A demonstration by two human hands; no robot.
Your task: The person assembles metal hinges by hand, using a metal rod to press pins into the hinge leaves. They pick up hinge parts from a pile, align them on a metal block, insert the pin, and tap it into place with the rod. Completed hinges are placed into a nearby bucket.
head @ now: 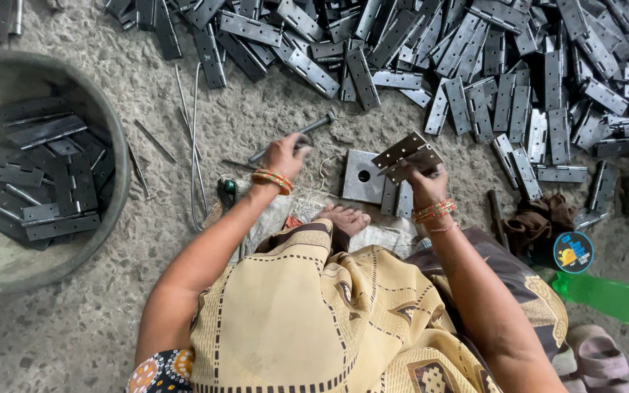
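Step in hand, as judged: a hinge (pixel 407 155) is gripped in the right hand (pixel 425 180), just above and right of the square steel block (pixel 363 177) with the centre hole. The left hand (pixel 286 156) is closed on a hammer (pixel 296 135), left of the block, head raised off the floor.

To do it well: hinge knuckle to be seated flat on the block, over or beside the hole, before any strike; fingers to be kept clear of the knuckle line; blow to be kept short and square so the leaves are not bent.

Hinge: dull grey steel, two flat leaves, held partly open and tilted. Whether a pin is fitted cannot be told.

A loose heap of hinges (pixel 475 65) lies beyond the block; a round basin (pixel 114 131) with more hinges sits far left of it. Thin rods (pixel 194 145) lie on the floor (pixel 74 327) left of the block.
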